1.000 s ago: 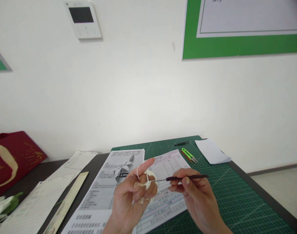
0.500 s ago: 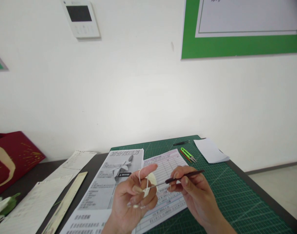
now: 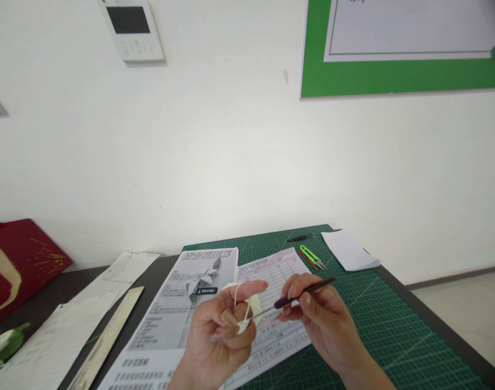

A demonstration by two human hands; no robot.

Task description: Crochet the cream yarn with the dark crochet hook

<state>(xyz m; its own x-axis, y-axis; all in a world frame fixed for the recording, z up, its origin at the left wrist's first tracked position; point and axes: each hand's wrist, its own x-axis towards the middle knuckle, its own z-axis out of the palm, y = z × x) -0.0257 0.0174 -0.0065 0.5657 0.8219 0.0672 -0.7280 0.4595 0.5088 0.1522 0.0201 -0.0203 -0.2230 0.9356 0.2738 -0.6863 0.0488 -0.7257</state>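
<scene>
- The left hand [image 3: 220,337], forefinger outstretched, pinched a small cream-white yarn piece [image 3: 256,306] in its curled fingers, a thin cream-white strand [image 3: 235,297] looped round the forefinger.
- The right hand [image 3: 321,313] held, pen-fashion, a slim dark-brown-handled hook with a metal shaft [image 3: 283,301].
- The shaft reached the yarn piece, though fingers seemed to hide its tip.
- Below lay a white printed chart [image 3: 279,272] on a green gridded cutting mat [image 3: 393,319].

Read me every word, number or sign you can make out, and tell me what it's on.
"百合花图解": heading on the printed sheet.
Too small or blurred: the sheet's other lines, its black label, the chart, notes, wall panel.
Cut off: poster writing.
</scene>
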